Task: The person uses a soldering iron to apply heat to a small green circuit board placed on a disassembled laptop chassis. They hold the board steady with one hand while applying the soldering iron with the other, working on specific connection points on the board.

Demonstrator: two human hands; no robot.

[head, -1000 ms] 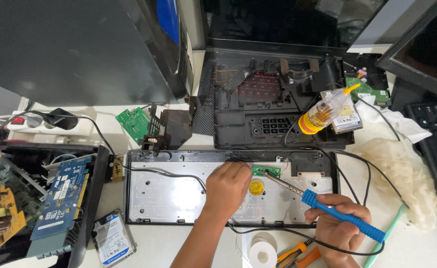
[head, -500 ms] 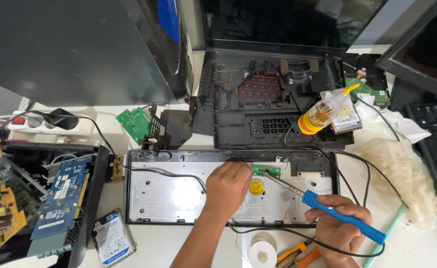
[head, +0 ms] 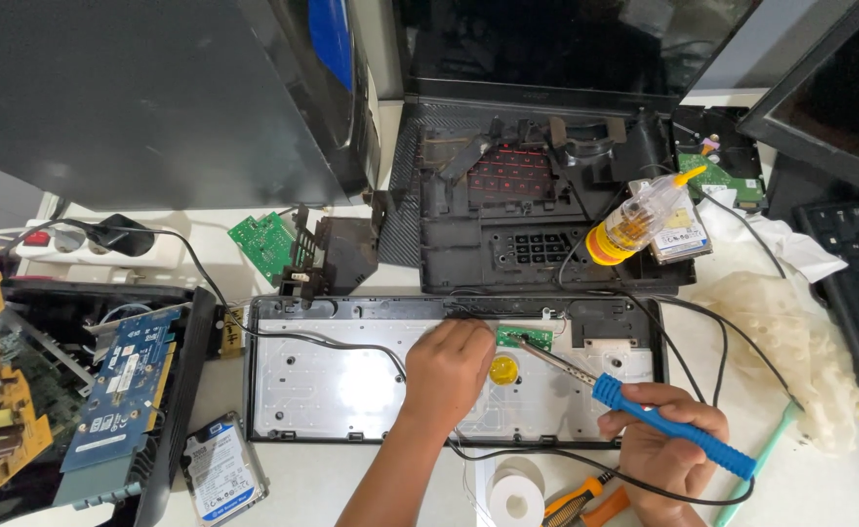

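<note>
So the keyboard (head: 351, 390) is flipped open on the desk with its back cover off, metal plate and membrane showing. The little green circuit board (head: 525, 337) sits near the top edge, right of centre, with a yellow disc (head: 503, 369) just below it.

Right hand (head: 665, 459) is wrapped tight around the blue handle of a soldering iron (head: 644, 415), tip resting on or right at the green board. Left hand (head: 449, 376) is curled loosely, fingers pressed down just beside the board's left end. Looks like it's steadying something there, maybe a wire or solder, but I can't tell what's pinched under the fingers.

Progress-wise I'd say it's mid-job: the case is already apart and the iron is at the board, so the soldering itself looks in hand. Nothing is closed back up, and the cable (head: 332, 342) trails loose across the plate.

Around it: a roll of white tape (head: 515, 498) and an orange-handled tool (head: 576, 500) at the front edge, a flux bottle (head: 634, 226) on the stripped laptop (head: 527, 215) behind, a hard drive (head: 222, 470) on the left.
</note>
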